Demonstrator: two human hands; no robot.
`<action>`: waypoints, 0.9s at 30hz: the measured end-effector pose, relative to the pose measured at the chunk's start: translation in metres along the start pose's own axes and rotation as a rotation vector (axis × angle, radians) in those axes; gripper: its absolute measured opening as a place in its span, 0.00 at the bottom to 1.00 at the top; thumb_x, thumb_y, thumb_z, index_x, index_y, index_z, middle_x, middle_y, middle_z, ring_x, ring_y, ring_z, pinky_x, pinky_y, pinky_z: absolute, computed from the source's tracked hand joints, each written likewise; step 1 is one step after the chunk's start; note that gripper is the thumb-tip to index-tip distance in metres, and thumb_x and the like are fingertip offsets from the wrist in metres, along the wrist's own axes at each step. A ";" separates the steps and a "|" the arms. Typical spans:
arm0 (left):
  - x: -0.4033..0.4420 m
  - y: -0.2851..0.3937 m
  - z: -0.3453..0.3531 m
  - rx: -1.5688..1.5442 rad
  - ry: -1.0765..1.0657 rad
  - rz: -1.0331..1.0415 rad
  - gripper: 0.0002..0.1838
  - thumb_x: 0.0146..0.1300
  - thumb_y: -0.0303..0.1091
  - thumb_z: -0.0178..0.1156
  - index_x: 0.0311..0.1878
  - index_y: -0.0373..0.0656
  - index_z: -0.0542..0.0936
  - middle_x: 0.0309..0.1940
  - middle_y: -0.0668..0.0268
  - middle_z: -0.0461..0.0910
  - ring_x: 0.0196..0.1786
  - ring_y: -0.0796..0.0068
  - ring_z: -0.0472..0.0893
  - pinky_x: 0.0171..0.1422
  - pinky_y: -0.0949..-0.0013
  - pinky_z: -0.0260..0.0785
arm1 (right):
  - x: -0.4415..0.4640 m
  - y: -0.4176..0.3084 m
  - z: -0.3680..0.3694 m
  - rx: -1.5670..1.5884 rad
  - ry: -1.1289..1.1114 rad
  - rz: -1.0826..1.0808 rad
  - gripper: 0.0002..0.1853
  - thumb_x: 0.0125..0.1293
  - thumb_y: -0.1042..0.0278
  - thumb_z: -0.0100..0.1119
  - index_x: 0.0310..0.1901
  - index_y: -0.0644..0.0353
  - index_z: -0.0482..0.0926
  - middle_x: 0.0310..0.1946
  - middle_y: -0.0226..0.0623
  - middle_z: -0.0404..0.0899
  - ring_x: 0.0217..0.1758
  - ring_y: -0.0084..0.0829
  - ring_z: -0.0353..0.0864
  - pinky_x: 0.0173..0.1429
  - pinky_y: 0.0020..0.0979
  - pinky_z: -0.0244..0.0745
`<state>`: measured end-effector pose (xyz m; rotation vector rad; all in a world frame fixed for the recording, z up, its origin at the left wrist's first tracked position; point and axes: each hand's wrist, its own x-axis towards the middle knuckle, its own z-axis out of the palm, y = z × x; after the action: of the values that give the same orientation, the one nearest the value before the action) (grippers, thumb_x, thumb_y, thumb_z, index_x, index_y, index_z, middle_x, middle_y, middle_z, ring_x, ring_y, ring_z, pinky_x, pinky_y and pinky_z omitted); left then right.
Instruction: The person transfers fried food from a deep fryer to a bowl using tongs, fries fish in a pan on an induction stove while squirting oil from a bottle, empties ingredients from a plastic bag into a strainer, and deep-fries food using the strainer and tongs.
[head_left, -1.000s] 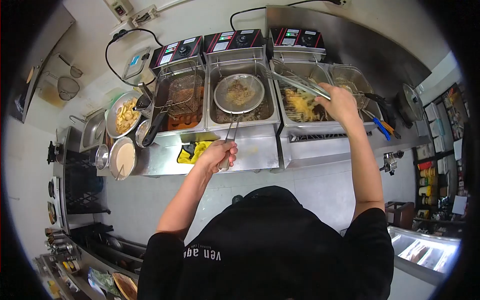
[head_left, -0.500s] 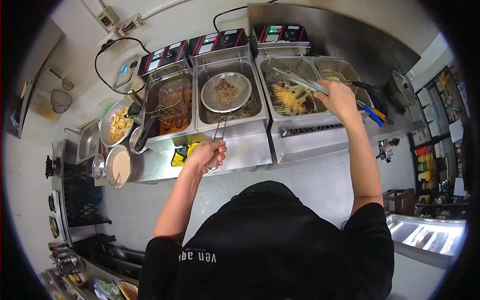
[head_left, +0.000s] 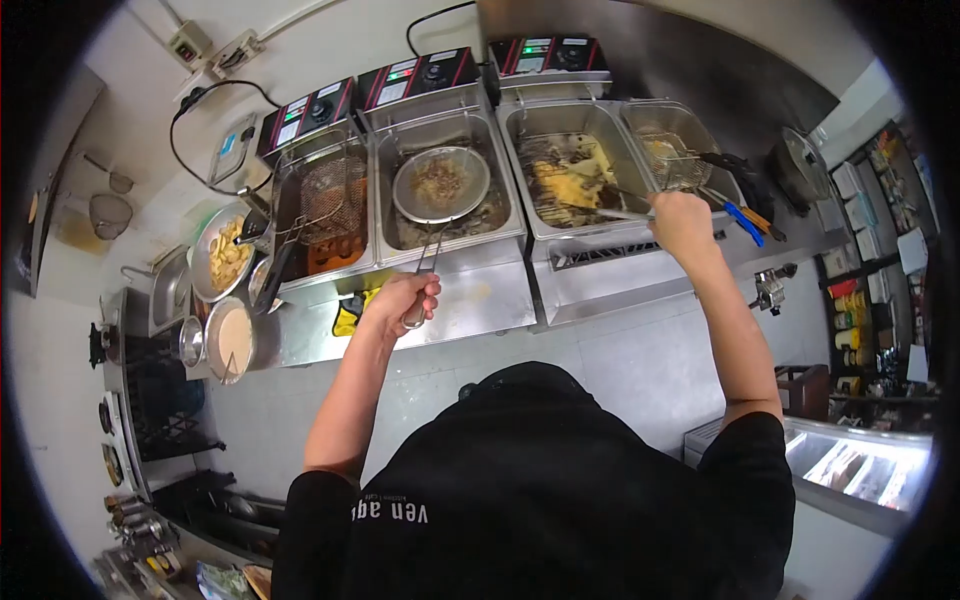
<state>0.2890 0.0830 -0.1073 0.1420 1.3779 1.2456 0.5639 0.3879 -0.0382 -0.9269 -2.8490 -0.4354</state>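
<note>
My left hand (head_left: pixel 401 301) is closed around the handle of a round mesh strainer (head_left: pixel 441 184). Brown crumbs lie in the strainer, which is over the middle fryer's oil vat (head_left: pixel 508 216). Closed too, my right hand (head_left: pixel 684 229) grips what look like metal tongs (head_left: pixel 622 213) at the front edge of the right fryer (head_left: pixel 640 170). Their far end reaches down into that vat, beside a pale yellow frying mass (head_left: pixel 572 178) in dark oil. The tong tips are hard to make out.
Left of the strainer, a wire basket (head_left: pixel 333 190) sits over reddish oil. Farther left are a bowl of pale cut pieces (head_left: pixel 229 255) and a bowl of batter (head_left: pixel 232 335). Right of the frying mass rests another basket (head_left: pixel 680 165), near blue-handled and orange-handled tools (head_left: pixel 748 225).
My right hand has come down and turned, bringing the tongs from above the right fryer into its vat. My left hand still holds the strainer over the middle fryer. The view has shifted slightly.
</note>
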 end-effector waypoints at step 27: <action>-0.035 -0.016 0.002 0.051 -0.016 0.079 0.07 0.68 0.34 0.49 0.36 0.41 0.70 0.20 0.75 0.67 0.17 0.83 0.67 0.18 0.76 0.65 | -0.011 0.008 -0.020 -0.018 0.042 0.004 0.04 0.49 0.72 0.57 0.27 0.56 0.82 0.23 0.41 0.80 0.31 0.40 0.83 0.35 0.36 0.78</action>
<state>0.3095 0.0526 -0.0957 0.2432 1.4015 1.2723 0.5779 0.3818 -0.0190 -0.9149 -2.8102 -0.4749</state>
